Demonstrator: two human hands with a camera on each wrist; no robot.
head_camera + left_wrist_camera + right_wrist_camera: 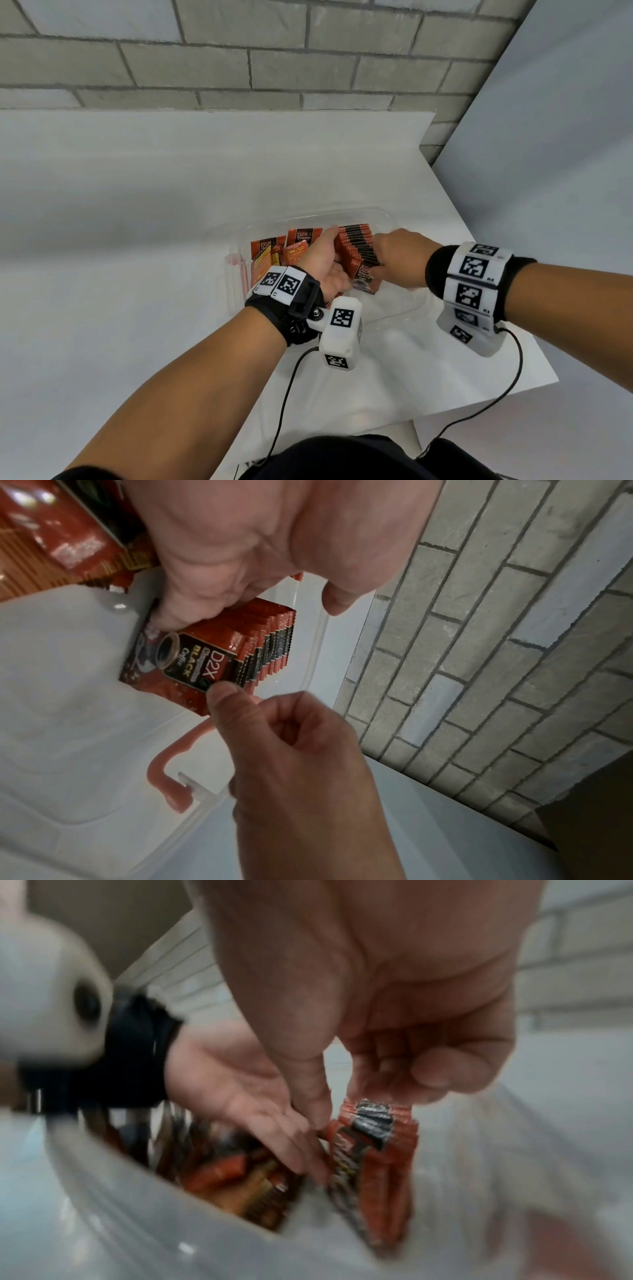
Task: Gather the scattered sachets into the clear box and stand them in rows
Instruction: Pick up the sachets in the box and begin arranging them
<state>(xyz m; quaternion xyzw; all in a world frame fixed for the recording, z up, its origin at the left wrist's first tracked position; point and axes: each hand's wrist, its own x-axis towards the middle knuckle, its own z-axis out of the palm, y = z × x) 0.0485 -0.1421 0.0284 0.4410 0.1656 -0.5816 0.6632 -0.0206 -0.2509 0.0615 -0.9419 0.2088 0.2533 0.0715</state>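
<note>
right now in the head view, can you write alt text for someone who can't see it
Two hands reach into a clear box on a white table: the left hand steadies a standing row of red sachets while the right hand pinches its front. Loose sachets lie jumbled at the box's left.

White worktop [137,192] under soft even light, backed by grey brick wall [239,61] with darker mortar lines, plain pale panel [565,154] angling along the right side
</note>
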